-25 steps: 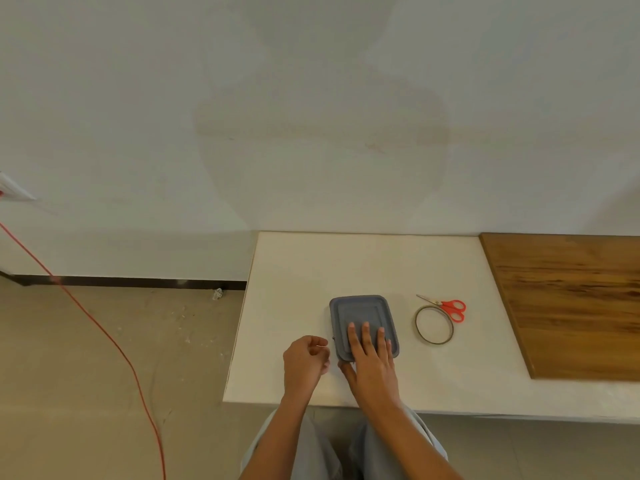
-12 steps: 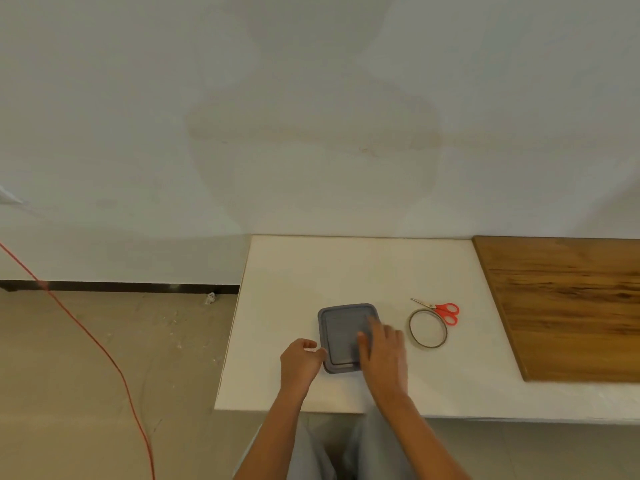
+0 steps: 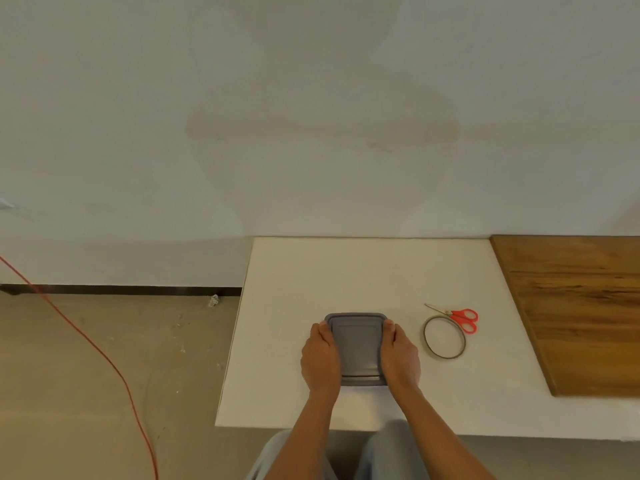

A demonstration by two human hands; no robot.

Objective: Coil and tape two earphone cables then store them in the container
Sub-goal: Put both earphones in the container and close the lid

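Gripping the closed grey container (image 3: 358,351) from both sides, the left hand (image 3: 320,358) and the right hand (image 3: 400,360) curl around its long edges, probably to press it shut. It sits between them on the white counter (image 3: 311,271). Just beyond the right hand lies the tape roll (image 3: 444,337), then the red scissors (image 3: 462,318). The earphone cables are not visible, perhaps already inside.

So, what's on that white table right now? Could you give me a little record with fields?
Surface: white rectangular table, brown wooden board at its right
Container: grey rectangular plastic container, lid on, near the front edge
Hands: left hand grips the container's left side, right hand its right side
Tools: thin tape roll lying flat right of the container; red-handled scissors at its far edge
Earphone cables: none in view
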